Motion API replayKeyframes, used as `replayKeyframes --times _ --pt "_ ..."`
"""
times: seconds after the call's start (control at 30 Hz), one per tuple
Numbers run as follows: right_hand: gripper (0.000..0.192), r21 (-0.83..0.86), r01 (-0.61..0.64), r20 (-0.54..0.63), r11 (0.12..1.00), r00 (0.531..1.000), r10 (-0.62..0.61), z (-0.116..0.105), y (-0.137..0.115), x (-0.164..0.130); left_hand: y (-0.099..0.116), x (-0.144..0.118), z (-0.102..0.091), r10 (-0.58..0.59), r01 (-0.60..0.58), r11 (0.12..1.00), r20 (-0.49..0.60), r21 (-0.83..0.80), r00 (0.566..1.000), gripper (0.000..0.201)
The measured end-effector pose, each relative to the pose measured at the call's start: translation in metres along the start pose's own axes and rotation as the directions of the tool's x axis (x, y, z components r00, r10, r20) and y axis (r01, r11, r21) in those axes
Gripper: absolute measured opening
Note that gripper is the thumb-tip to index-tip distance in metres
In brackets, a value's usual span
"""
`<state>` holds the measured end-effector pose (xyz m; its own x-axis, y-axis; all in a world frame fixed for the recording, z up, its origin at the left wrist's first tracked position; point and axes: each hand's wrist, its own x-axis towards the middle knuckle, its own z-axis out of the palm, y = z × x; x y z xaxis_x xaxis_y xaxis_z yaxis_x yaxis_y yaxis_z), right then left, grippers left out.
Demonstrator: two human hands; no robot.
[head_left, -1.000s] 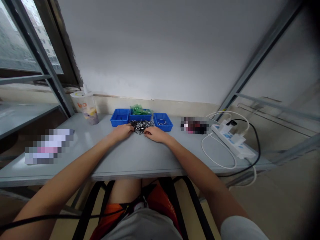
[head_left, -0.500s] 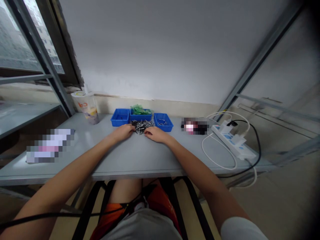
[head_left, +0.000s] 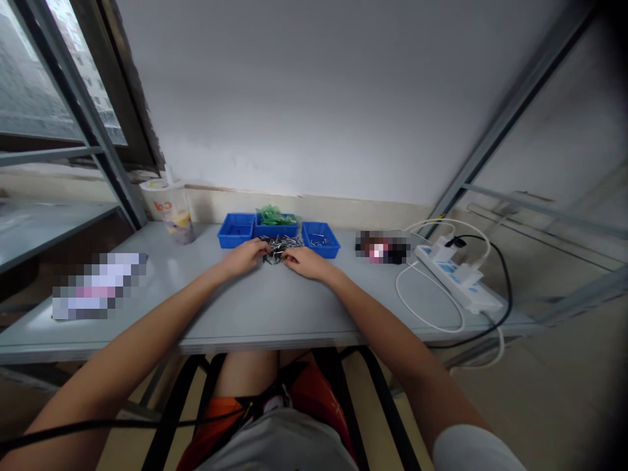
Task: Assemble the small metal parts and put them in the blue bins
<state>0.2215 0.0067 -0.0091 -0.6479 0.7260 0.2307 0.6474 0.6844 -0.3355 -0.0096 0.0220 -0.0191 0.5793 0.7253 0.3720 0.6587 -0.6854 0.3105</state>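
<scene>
A pile of thin metal pieces [head_left: 279, 246], like nails or screws, some silvery and some dark, lies on the grey table between my hands. At its left side, my left hand [head_left: 248, 256] has its fingers bent inward and touching the pile. My right hand [head_left: 303, 261] rests at the pile's front right, thumb and fingers drawn together. What either hand pinches is too small to make out. Behind the pile stand a blue tray [head_left: 236, 240] with a few small dark bits, a blue tray [head_left: 277, 229] of green plastic packets [head_left: 272, 214], and a blue tray [head_left: 320, 250] with several metal pieces.
A lidded drink cup [head_left: 171, 212] stands at the back left, and a blurred-out flat object [head_left: 98, 286] lies nearer. To the right are another blurred-out dark object [head_left: 383, 248], a white power strip [head_left: 456, 278] with plugs, and looping cables. The wall borders the table's back.
My left hand has shifted slightly, its fingers lifting and reaching a little farther right over the pile. My right hand stays almost in place.
</scene>
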Motion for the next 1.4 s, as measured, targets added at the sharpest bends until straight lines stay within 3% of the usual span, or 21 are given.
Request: replayKeyframes --times 0.13,0.3,0.5,0.63,0.77,0.83,0.9,1.0,1.07,1.23,1.4 --pt "0.033 0.059 -0.006 -0.062 0.998 0.998 0.009 -0.003 -0.005 -0.003 0.011 0.005 -0.002 -0.05 0.038 0.97 -0.047 -0.239 0.998 0.02" --pt "0.028 0.089 0.049 -0.063 0.995 0.997 -0.043 -0.004 -0.011 -0.004 0.022 0.005 -0.005 -0.056 0.036 0.869 -0.025 -0.494 0.998 0.021" --pt "0.021 -0.015 0.097 -0.064 0.995 0.993 -0.098 -0.002 -0.012 -0.002 0.026 0.004 -0.004 -0.043 0.047 0.797 0.021 -0.602 0.999 0.022" --pt "0.021 -0.033 0.097 -0.083 0.995 0.992 -0.099 -0.003 -0.011 -0.002 0.027 0.003 -0.007 -0.049 0.056 0.864 0.027 -0.501 0.998 0.025" --pt "0.02 -0.038 0.062 -0.101 0.997 0.993 -0.065 -0.005 -0.007 -0.002 0.015 0.001 -0.019 -0.04 0.036 0.981 -0.016 -0.188 0.999 0.023" --pt "0.019 -0.045 0.038 -0.106 0.998 0.993 -0.043 -0.006 -0.005 -0.002 0.006 -0.001 -0.025 -0.078 0.076 0.995 -0.016 -0.071 0.997 0.026" --pt "0.019 -0.052 0.025 -0.101 0.998 0.994 -0.03 -0.006 -0.003 -0.002 0.0 -0.003 -0.028 -0.11 0.115 0.992 0.091 -0.048 0.99 0.029" --pt "0.018 -0.055 0.036 -0.07 0.998 0.997 -0.04 -0.006 -0.001 -0.001 -0.002 -0.006 -0.027 -0.082 0.107 0.992 0.312 -0.065 0.947 0.032" --pt "0.017 -0.055 0.05 -0.056 0.997 0.997 -0.053 -0.005 -0.002 -0.001 0.002 -0.006 -0.024 -0.052 0.084 0.994 0.376 -0.07 0.925 0.034" --pt "0.016 -0.054 0.059 -0.053 0.997 0.997 -0.062 -0.005 -0.002 0.0 0.008 -0.004 -0.018 -0.013 0.031 0.998 0.341 -0.049 0.94 0.029" --pt "0.016 -0.041 0.049 -0.051 0.998 0.997 -0.051 -0.005 -0.003 -0.001 -0.005 -0.003 -0.014 0.01 -0.033 0.996 0.284 0.077 0.959 0.027"
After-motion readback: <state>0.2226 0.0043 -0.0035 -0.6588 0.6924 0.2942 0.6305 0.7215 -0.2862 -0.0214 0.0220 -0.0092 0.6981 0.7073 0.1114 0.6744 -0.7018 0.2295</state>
